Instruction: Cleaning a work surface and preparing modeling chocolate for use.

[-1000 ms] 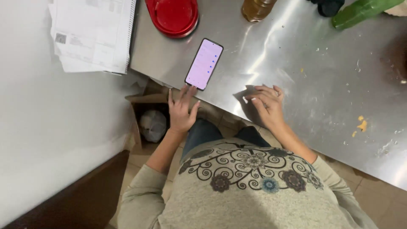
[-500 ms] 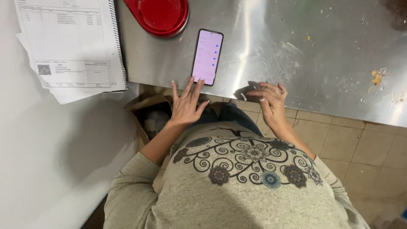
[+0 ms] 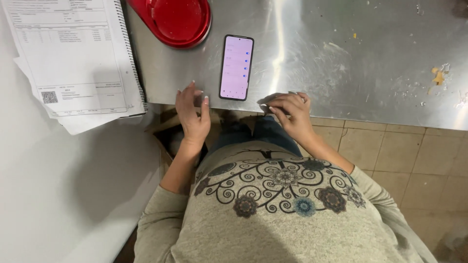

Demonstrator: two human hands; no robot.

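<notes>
left hand [image 3: 192, 114] pulled back off phone [image 3: 236, 67] | right hand [image 3: 290, 112] unmoved at table [image 3: 341, 73] edge

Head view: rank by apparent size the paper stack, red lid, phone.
1. paper stack, though cropped by the frame
2. red lid, also cropped at the top
3. phone, lying between both hands

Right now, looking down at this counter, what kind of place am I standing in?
Probably a commercial kitchen or food prep area. The stainless steel counter carries crumbs and food scraps, the floor is tiled, and a stack of printed forms lies beside it, which suggests work rather than home.
</notes>
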